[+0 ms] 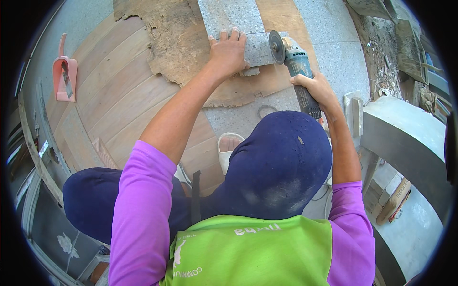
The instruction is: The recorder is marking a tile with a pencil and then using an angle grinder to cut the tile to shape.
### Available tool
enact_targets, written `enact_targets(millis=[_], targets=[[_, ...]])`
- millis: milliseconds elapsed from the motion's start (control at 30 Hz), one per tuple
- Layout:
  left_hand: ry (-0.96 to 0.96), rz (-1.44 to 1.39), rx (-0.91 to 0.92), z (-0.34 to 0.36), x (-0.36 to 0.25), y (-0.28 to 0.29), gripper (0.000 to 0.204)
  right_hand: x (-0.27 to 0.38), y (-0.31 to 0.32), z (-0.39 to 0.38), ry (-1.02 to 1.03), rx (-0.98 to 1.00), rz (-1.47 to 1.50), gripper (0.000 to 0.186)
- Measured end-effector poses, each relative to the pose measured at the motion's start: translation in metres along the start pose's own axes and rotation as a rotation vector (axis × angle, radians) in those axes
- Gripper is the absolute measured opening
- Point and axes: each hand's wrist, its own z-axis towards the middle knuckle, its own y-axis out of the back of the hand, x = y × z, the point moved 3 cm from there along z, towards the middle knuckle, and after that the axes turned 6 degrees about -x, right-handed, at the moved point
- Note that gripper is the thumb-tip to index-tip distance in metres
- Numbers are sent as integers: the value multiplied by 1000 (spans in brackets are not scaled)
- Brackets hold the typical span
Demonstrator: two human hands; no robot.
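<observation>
while left hand (228, 51) pins tile (238, 28), right hand (315, 86) grips grinder (293, 62).

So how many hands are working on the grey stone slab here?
2. The left hand presses flat on the grey stone slab; the right hand grips the angle grinder, whose disc sits at the slab's right edge. No others are visible.

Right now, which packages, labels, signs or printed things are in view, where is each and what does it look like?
Flat cardboard package: lower right, beside the curved grey slab; tan, oblong, dark printing on one side.
Vest: bottom centre, worn by the person; lime green with white lettering and a white figure.
Scoop: far left on the wooden boards; pink, with a small pale label patch.
No screens or signs show.
</observation>
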Motion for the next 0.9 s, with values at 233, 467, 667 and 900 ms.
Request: enact_targets(millis=[233,467,667,900], targets=[[0,3,-2,0,-1,1,103,-1,1,5,18,0,8,47],[3,0,0,1,0,1,103,3,1,5,7,-3,-17,50],[5,2,-5,0,1,-1,103,1,-1,9,25,-12,-19,53],[-24,-31,-95,-1,2,-4,94,3,0,14,30,1,-27,50]])
